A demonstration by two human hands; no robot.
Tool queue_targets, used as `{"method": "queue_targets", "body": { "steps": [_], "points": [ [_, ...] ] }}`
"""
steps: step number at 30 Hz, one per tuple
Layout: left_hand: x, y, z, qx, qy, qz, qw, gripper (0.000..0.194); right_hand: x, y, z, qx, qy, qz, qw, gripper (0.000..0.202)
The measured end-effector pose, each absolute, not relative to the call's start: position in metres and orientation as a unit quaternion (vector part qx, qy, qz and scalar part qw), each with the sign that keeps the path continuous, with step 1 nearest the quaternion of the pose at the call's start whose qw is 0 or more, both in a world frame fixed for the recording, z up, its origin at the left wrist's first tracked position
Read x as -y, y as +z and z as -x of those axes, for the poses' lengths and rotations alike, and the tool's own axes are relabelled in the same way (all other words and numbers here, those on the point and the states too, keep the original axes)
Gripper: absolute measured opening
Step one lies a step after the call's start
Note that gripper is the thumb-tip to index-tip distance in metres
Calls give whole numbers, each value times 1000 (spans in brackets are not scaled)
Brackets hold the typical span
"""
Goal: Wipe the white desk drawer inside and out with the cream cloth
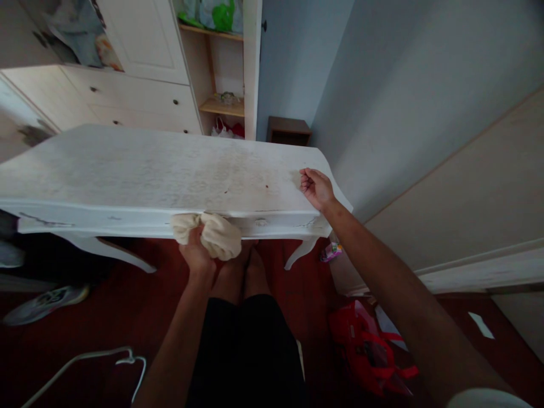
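My left hand [196, 249] grips a bunched cream cloth [221, 235] at the front edge of a white desk [170, 164]. The cloth bulges on both sides of my fingers and hides part of the drawer front. Over the right end of the desktop, my right hand [315, 188] is closed with its fingers curled in, and nothing shows in it. Grey-brown smudges mark the desktop, and two small dark specks lie between the hands.
A white cabinet [140, 96] and open shelves [223, 106] stand behind the desk. A brown box [289, 127] sits by the wall. On the red floor are a red bag [361, 340], a shoe [46, 303] and a white hanger [89, 356].
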State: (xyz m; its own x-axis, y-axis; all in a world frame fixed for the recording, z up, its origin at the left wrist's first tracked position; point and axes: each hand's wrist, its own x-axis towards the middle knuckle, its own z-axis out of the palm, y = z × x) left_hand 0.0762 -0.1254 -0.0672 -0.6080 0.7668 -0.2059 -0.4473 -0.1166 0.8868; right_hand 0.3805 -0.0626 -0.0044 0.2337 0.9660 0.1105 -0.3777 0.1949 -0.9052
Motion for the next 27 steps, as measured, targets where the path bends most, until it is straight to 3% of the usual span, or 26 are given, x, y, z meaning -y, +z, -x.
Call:
{"method": "queue_targets", "body": {
  "steps": [4,8,11,16,27],
  "points": [
    [121,-88,-57,-554,711,-236,363,26,64,-4,-379,376,490,395,680,13],
    [139,-121,-58,-606,564,-499,255,42,65,-4,-377,382,477,401,683,13],
    [150,-139,-65,-616,496,-564,238,54,66,-4,-376,383,468,412,681,13],
    [158,-143,-104,-607,506,-531,306,58,65,-4,-376,385,465,414,681,12],
    [179,-110,-232,-559,461,-477,498,40,66,-4,-375,384,462,409,687,17]
  ]
}}
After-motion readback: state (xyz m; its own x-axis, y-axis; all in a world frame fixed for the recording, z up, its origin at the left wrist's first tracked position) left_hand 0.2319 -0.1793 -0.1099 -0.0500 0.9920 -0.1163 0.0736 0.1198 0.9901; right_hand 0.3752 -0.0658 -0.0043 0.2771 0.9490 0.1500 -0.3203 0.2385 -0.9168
